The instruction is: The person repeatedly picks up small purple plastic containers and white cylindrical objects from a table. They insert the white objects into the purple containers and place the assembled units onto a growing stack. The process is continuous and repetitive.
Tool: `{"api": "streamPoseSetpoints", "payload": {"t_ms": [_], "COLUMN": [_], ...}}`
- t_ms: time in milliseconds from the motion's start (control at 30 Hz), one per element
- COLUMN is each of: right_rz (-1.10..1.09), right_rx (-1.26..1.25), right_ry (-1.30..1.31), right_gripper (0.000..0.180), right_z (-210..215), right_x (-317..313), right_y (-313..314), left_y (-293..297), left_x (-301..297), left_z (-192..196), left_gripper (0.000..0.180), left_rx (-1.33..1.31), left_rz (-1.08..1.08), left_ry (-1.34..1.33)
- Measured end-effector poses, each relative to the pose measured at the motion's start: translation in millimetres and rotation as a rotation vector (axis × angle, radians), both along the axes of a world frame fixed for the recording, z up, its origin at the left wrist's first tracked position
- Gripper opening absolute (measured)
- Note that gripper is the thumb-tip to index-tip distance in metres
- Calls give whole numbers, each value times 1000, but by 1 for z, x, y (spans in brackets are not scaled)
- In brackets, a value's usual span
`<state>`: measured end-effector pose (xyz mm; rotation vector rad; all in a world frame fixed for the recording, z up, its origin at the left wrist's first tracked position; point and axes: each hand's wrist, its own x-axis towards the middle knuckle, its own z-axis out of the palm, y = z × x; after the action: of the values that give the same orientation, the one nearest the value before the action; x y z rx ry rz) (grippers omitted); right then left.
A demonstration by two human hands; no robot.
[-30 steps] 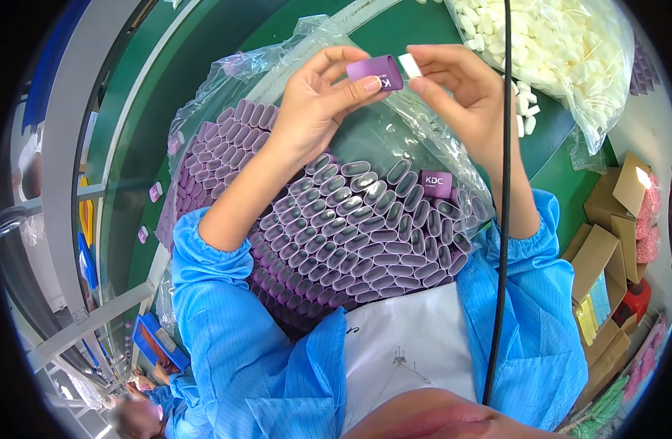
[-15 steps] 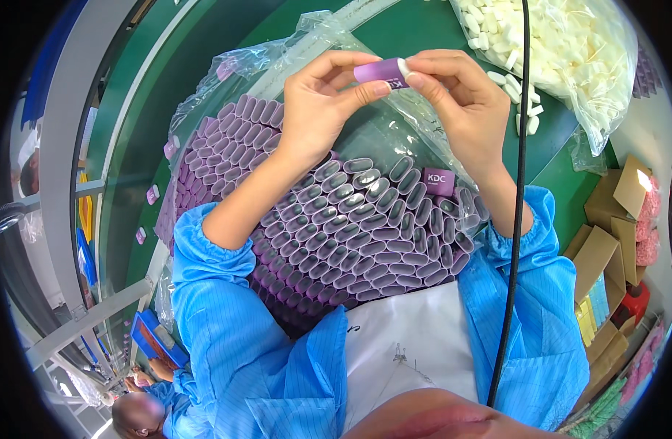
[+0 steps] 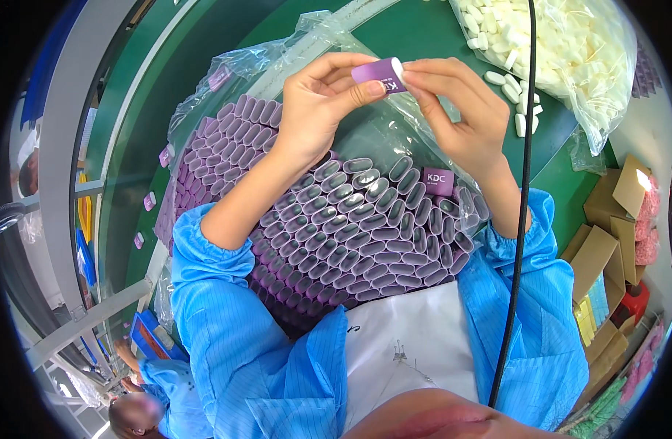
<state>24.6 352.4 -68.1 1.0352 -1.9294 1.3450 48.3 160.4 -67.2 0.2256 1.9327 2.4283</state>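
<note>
In front of me, my left hand (image 3: 314, 102) pinches a small purple oval case (image 3: 372, 72) between thumb and fingers. A white oval plug (image 3: 397, 68) shows at the case's right end, with most of it inside. My right hand (image 3: 460, 106) is at that end, its fingertips on the plug and its thumb just below. Beneath my forearms, a dense mass of purple oval cases (image 3: 350, 227) stands with hollow ends upward. One purple case (image 3: 438, 181) lies on its side on top of them, at the right.
A clear bag of white oval plugs (image 3: 555, 51) lies at the far right, with several loose plugs (image 3: 513, 89) beside it. A black cable (image 3: 522, 183) hangs down on the right. Cardboard boxes (image 3: 598, 263) stand farther right. Several cases lie on the green surface (image 3: 142, 132). Another person (image 3: 164, 391) is at lower left.
The white plug has gone deeper into the case. My right fingers have straightened somewhat over its end, and the case has turned slightly. At lower left, the other person has shifted.
</note>
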Motion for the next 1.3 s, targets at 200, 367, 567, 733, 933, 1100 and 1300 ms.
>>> {"api": "streamPoseSetpoints", "payload": {"t_ms": [200, 367, 567, 733, 933, 1100, 1300], "right_rz": [-3, -10, -46, -64, -76, -257, -37], "right_rx": [-95, -78, -77, -43, -230, 254, 685], "right_ry": [46, -4, 161, 77, -224, -297, -360], "right_gripper": [24, 30, 30, 29, 25, 20, 20], "right_z": [-6, -2, -7, -7, 2, -4, -11], "right_x": [1, 7, 2, 7, 1, -7, 0], "right_y": [-5, -5, -6, -5, 16, 87, 111], "left_y": [10, 10, 11, 6, -22, -154, -222], "left_x": [3, 6, 5, 2, -24, -102, -108], "left_z": [4, 8, 6, 10, 18, 0, -40], "left_gripper": [30, 30, 31, 30, 26, 31, 31], "left_rx": [135, -5, 91, -101, -107, -775, -1708], "left_rz": [36, 39, 32, 21, 187, 441, 696], "left_ry": [32, 85, 56, 171, 18, -49, 60]}}
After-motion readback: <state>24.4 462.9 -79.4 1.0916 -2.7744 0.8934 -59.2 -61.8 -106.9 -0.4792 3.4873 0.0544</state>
